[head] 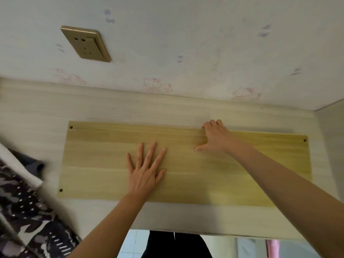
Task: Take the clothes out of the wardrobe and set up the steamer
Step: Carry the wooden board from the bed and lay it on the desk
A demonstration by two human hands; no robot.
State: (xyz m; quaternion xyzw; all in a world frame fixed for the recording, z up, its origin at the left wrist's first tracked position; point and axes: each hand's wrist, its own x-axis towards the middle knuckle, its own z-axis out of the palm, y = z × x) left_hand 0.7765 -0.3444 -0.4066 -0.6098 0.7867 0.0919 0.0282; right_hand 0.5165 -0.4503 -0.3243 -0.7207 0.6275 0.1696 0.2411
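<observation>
- Yellow wooden board lies flat on the pale desk, below the wall socket.
- Right hand curls fingers over its far edge; left hand presses flat, fingers spread.
- Lift evenly, probably; steamer unseen; patterned clothes lie left.

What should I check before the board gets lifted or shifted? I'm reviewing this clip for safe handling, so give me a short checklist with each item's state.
1. Left hand flat on the wooden board, fingers spread: ok.
2. Right hand has a grip on the board's far edge, fingers curled over it: ok.
3. Board lies flat on the pale desk, not tilted: ok.
4. Patterned fabric at the left lies apart from the board: ok.
5. Wall socket has nothing plugged in: ok.
6. Steamer and wardrobe in view: not ok, neither shows.
</observation>
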